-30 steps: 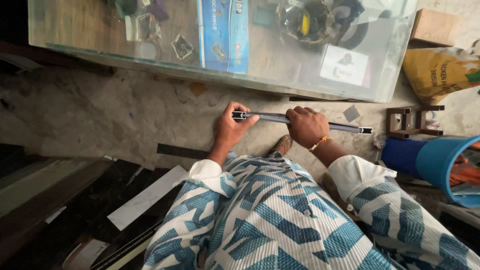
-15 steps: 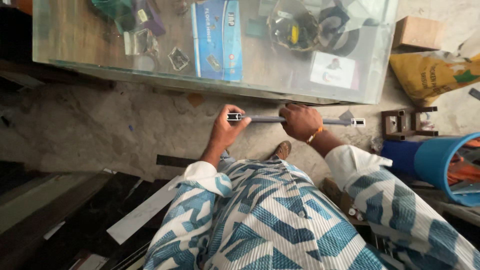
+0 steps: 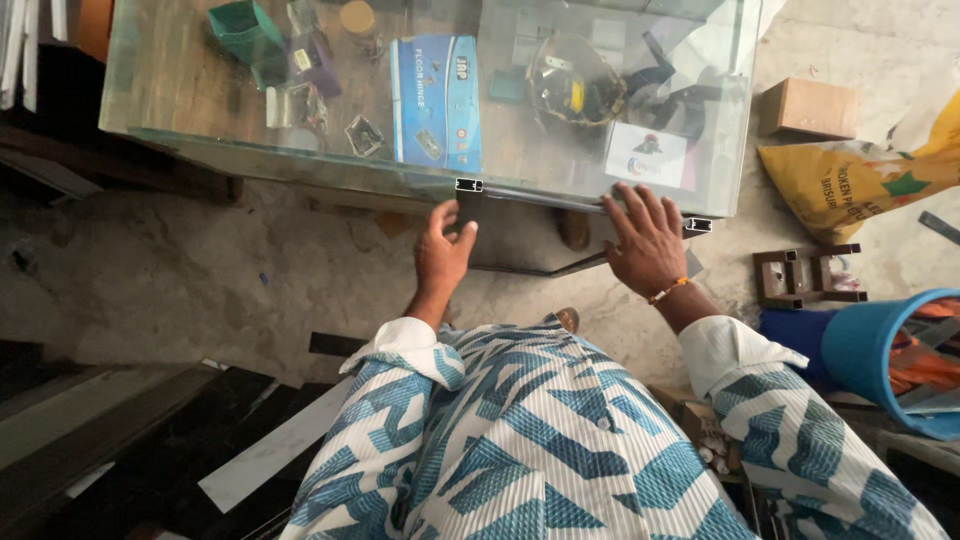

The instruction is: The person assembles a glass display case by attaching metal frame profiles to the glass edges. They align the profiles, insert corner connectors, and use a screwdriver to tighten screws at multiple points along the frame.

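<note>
Aluminium, a long grey channel profile lies along the near edge of the glass-topped table, its open ends showing near the middle of that edge and at the near right corner. The left hand has fingers curled around the profile's left end, while the right hand lies flat and spread on the bar nearer its right end, pressing rather than gripping. Farther in, a blue box rests mid-table and a green container sits toward the far left corner.
</note>
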